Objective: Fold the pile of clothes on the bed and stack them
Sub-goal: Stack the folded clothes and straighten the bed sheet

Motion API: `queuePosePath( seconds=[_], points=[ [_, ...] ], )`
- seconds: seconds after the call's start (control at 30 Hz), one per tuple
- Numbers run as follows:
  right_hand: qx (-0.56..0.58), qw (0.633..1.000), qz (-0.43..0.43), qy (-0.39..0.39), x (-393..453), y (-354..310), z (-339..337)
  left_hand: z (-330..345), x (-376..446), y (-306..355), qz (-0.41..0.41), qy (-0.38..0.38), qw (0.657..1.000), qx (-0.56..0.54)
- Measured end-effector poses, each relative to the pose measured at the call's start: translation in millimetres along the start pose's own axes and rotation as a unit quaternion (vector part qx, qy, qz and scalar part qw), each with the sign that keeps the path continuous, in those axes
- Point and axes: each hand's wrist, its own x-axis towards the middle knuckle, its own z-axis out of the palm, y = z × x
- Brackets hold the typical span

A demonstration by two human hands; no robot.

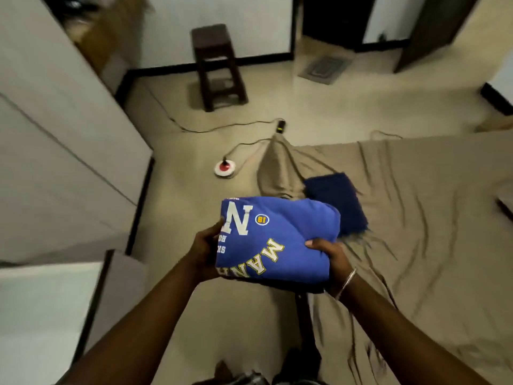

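Hands, my two, left hand [206,250] and right hand [331,258] gripping one folded blue shirt [273,241], one navy garment [337,202] folded on bed [416,218] beyond, one stool [218,65] far.

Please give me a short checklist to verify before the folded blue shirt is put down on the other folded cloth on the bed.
1. Both hands hold the blue shirt: left hand at its left edge, right hand at its right edge. Ok.
2. Shirt is folded compactly, no loose sleeve visible. Ok.
3. Navy folded garment lies flat on the bed, ready as the stack base. Ok.
4. Top of the navy garment is free of other things. Ok.
5. Shirt's underside is tidy. Cannot tell, hidden.
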Motion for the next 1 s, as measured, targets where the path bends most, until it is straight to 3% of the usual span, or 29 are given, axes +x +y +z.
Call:
queuePosePath(
  seconds=[0.17,0.33,0.43,0.7,0.93,1.0],
  points=[
    [-0.128,0.984,0.046,-0.114,14.8,25.1,108.4,-63.9,-107.4,1.7,0.136,0.121,0.980,-0.079],
    [-0.247,0.935,0.102,-0.232,5.0,119.1,235.9,-150.1,-240.1,-39.3,0.273,0.261,0.904,-0.200],
    [-0.284,0.901,0.145,-0.295,-11.4,182.4,290.2,-194.8,-307.7,-76.8,0.315,0.307,0.863,-0.247],
    [-0.383,0.804,0.242,-0.386,-67.0,388.4,396.3,-309.8,-466.4,-215.3,0.353,0.396,0.770,-0.355],
    [-0.493,0.730,0.272,-0.388,-64.4,483.3,430.0,-354.6,-492.7,-277.6,0.345,0.460,0.679,-0.456],
    [-0.517,0.707,0.294,-0.383,-52.1,505.6,438.9,-368.9,-486.1,-286.0,0.333,0.465,0.667,-0.478]
  ],
)
